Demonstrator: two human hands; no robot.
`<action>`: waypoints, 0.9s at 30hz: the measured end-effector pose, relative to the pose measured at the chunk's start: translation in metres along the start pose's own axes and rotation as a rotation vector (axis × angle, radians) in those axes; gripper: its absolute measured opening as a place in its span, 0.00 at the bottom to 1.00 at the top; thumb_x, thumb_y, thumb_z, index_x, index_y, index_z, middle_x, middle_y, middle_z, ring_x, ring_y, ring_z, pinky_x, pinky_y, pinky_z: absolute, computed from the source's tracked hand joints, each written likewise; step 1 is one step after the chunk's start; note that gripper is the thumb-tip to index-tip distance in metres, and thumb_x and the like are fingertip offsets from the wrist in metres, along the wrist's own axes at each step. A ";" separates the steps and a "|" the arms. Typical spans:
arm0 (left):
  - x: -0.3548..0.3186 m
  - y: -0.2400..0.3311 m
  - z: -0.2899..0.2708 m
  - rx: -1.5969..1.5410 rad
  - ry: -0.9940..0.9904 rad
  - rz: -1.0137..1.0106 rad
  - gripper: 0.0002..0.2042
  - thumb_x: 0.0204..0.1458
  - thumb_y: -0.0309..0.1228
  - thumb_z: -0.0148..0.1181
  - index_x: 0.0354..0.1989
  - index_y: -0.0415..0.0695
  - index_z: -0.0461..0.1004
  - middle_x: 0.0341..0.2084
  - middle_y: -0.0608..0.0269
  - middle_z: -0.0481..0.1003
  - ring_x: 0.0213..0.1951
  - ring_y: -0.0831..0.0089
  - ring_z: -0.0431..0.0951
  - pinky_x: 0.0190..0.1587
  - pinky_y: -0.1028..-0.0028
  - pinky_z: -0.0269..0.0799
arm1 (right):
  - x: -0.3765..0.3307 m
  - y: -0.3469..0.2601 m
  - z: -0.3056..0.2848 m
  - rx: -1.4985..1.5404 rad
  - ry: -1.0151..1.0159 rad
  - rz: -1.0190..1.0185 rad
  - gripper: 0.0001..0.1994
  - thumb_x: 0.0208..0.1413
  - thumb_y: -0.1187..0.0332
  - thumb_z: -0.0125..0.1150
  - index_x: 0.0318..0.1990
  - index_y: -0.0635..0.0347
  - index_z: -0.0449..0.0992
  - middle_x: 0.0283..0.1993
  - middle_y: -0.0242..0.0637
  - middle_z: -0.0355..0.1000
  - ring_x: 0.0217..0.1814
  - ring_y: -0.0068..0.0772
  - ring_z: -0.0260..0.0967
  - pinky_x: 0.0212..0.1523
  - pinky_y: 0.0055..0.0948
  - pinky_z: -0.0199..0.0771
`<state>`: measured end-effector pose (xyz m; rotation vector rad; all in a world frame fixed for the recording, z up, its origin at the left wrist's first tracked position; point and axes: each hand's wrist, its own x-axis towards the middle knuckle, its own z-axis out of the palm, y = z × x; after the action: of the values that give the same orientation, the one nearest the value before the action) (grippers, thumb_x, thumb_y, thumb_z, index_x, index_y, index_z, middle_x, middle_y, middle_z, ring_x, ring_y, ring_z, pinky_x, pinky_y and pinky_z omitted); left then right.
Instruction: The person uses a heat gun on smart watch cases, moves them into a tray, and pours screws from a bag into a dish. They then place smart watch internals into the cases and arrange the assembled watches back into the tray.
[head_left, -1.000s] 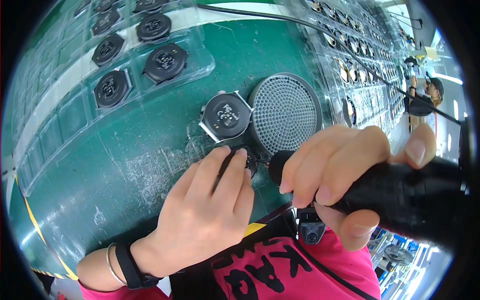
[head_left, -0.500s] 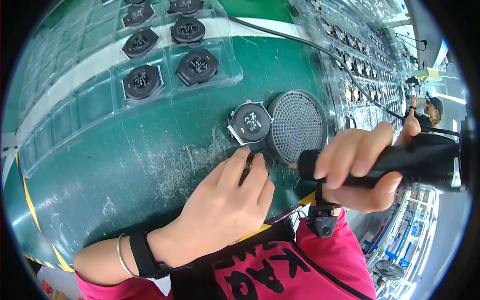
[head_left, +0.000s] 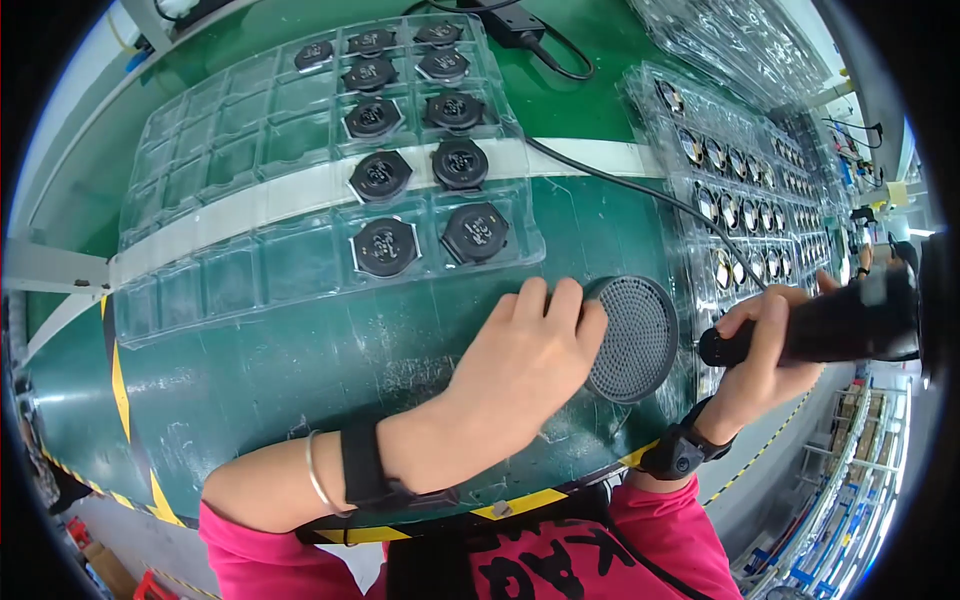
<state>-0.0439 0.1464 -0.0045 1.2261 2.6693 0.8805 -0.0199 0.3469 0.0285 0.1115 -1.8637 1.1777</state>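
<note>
My right hand is wrapped round a black cylindrical electric screwdriver, which lies level with its nose towards the left. Beside the round grey dish with its dimpled face, my left hand is lowered with fingers curled downward. Whatever is under those fingers is hidden by the back of the hand; no watch case shows there. Further back, a clear plastic tray carries several dark round watch cases in its right-hand columns, while its left pockets hold none.
More clear trays with shiny ring-shaped parts stand at the right. A black cable crosses the table from a power adapter at the back. Yellow-black tape marks the near edge. Shelving stands lower right.
The view has shifted, showing more of the tray. My left hand now covers the spot left of the dish where a watch case lay. The screwdriver has drawn away rightward from the dish.
</note>
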 end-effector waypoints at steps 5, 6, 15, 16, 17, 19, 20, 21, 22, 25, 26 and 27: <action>-0.004 0.003 -0.002 0.123 -0.059 0.034 0.25 0.35 0.19 0.60 0.48 0.34 0.67 0.42 0.50 0.66 0.43 0.56 0.69 0.45 0.67 0.71 | -0.007 0.009 0.011 -0.197 -0.061 0.093 0.23 0.53 0.80 0.56 0.57 0.68 0.60 0.28 0.36 0.69 0.20 0.22 0.65 0.23 0.22 0.66; -0.008 0.003 -0.004 0.104 -0.072 0.033 0.25 0.35 0.19 0.60 0.47 0.35 0.67 0.42 0.50 0.66 0.44 0.56 0.69 0.45 0.66 0.71 | -0.009 0.011 0.012 -0.206 -0.077 0.119 0.24 0.52 0.80 0.58 0.57 0.68 0.60 0.29 0.36 0.70 0.20 0.22 0.67 0.24 0.21 0.66; -0.071 -0.021 -0.043 -0.099 -0.009 -0.118 0.22 0.36 0.17 0.64 0.44 0.41 0.71 0.45 0.55 0.68 0.48 0.54 0.71 0.46 0.63 0.73 | -0.006 0.024 0.015 -0.658 -0.293 0.211 0.25 0.52 0.73 0.63 0.57 0.66 0.62 0.27 0.39 0.72 0.23 0.26 0.72 0.26 0.26 0.69; -0.077 -0.024 -0.045 -0.095 -0.014 -0.125 0.22 0.36 0.17 0.64 0.44 0.41 0.71 0.45 0.55 0.68 0.48 0.54 0.71 0.46 0.63 0.73 | -0.006 0.022 0.015 -0.733 -0.344 0.190 0.25 0.52 0.72 0.63 0.56 0.66 0.62 0.27 0.39 0.72 0.23 0.26 0.72 0.26 0.26 0.70; -0.082 -0.028 -0.046 -0.103 0.006 -0.137 0.22 0.36 0.17 0.65 0.43 0.41 0.71 0.46 0.55 0.68 0.47 0.54 0.71 0.46 0.63 0.73 | -0.005 0.020 0.015 -0.809 -0.395 0.169 0.25 0.52 0.72 0.63 0.56 0.66 0.62 0.27 0.39 0.72 0.23 0.27 0.72 0.26 0.27 0.70; -0.089 -0.033 -0.048 -0.121 0.045 -0.158 0.22 0.35 0.18 0.68 0.43 0.42 0.72 0.47 0.56 0.69 0.47 0.54 0.72 0.46 0.63 0.73 | -0.004 0.018 0.014 -0.880 -0.448 0.155 0.25 0.52 0.71 0.63 0.56 0.66 0.62 0.26 0.39 0.72 0.23 0.27 0.72 0.26 0.28 0.71; -0.091 -0.034 -0.050 -0.117 0.041 -0.162 0.22 0.35 0.18 0.68 0.43 0.42 0.72 0.47 0.56 0.69 0.47 0.54 0.72 0.46 0.63 0.73 | -0.003 0.018 0.014 -0.847 -0.470 0.196 0.25 0.52 0.70 0.63 0.56 0.66 0.62 0.26 0.39 0.72 0.23 0.28 0.72 0.26 0.28 0.71; -0.092 -0.034 -0.052 -0.142 0.052 -0.186 0.22 0.35 0.19 0.68 0.43 0.42 0.73 0.48 0.56 0.70 0.47 0.54 0.73 0.46 0.63 0.73 | -0.002 0.017 0.013 -0.814 -0.490 0.236 0.25 0.52 0.69 0.64 0.56 0.67 0.63 0.26 0.39 0.71 0.24 0.28 0.72 0.27 0.29 0.70; -0.092 -0.034 -0.054 -0.167 0.063 -0.208 0.23 0.35 0.19 0.69 0.44 0.43 0.73 0.48 0.56 0.70 0.47 0.54 0.73 0.46 0.63 0.73 | -0.002 0.017 0.012 -0.783 -0.510 0.277 0.26 0.52 0.68 0.64 0.56 0.67 0.63 0.26 0.39 0.71 0.24 0.29 0.72 0.27 0.29 0.70; -0.095 -0.035 -0.056 -0.194 0.072 -0.231 0.24 0.34 0.20 0.70 0.45 0.43 0.73 0.49 0.56 0.70 0.47 0.54 0.73 0.46 0.63 0.73 | -0.005 0.014 0.014 -0.677 -0.523 0.435 0.26 0.51 0.67 0.64 0.56 0.68 0.63 0.25 0.40 0.69 0.24 0.31 0.71 0.27 0.31 0.70; -0.096 -0.036 -0.055 -0.196 0.073 -0.232 0.25 0.34 0.20 0.70 0.45 0.43 0.73 0.49 0.56 0.71 0.47 0.54 0.73 0.46 0.63 0.73 | -0.006 0.014 0.014 -0.625 -0.530 0.510 0.27 0.51 0.67 0.65 0.56 0.68 0.64 0.24 0.40 0.69 0.24 0.32 0.71 0.27 0.32 0.70; -0.096 -0.035 -0.054 -0.199 0.074 -0.234 0.25 0.34 0.20 0.71 0.46 0.44 0.73 0.49 0.56 0.71 0.47 0.54 0.73 0.46 0.63 0.73 | -0.006 0.015 0.014 -0.625 -0.530 0.512 0.27 0.51 0.67 0.65 0.56 0.68 0.64 0.24 0.40 0.69 0.24 0.32 0.71 0.27 0.32 0.70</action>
<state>-0.0189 0.0339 0.0063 0.8355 2.6309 1.1374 -0.0320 0.3421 0.0121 -0.4706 -2.7642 0.8695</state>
